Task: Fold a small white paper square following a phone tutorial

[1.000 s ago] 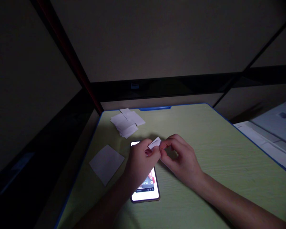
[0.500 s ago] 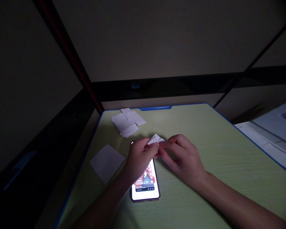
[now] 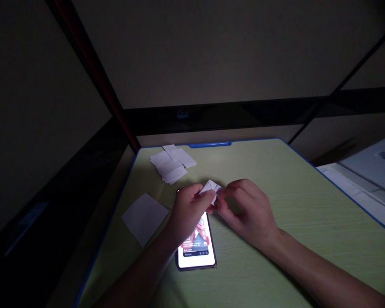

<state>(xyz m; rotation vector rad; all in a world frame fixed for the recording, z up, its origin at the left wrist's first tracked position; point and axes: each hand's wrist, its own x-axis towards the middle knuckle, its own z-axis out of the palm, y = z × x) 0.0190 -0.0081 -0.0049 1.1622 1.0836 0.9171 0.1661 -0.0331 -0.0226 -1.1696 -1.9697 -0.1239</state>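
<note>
A small folded white paper [image 3: 211, 186] is held above the top of a lit phone [image 3: 197, 261]. My left hand [image 3: 190, 209] pinches it, the thumb lying across its face and the other fingers behind. The thumb and forefinger of my right hand [image 3: 250, 211] close on the paper's right edge. The phone lies on the green table [image 3: 295, 196] and shows a picture with hands; my left hand and wrist cover part of its screen.
A square white sheet [image 3: 145, 219] lies flat left of the phone. Several overlapping white papers [image 3: 170, 164] are near the back left. The table has a blue edge with a blue piece [image 3: 210, 145] at the back. White items [image 3: 372, 171] stand at the right, beyond the table.
My left thumb has shifted up over the folded paper, and a small point of paper now shows below it. My right fingertips have moved slightly right along with the paper's edge.
</note>
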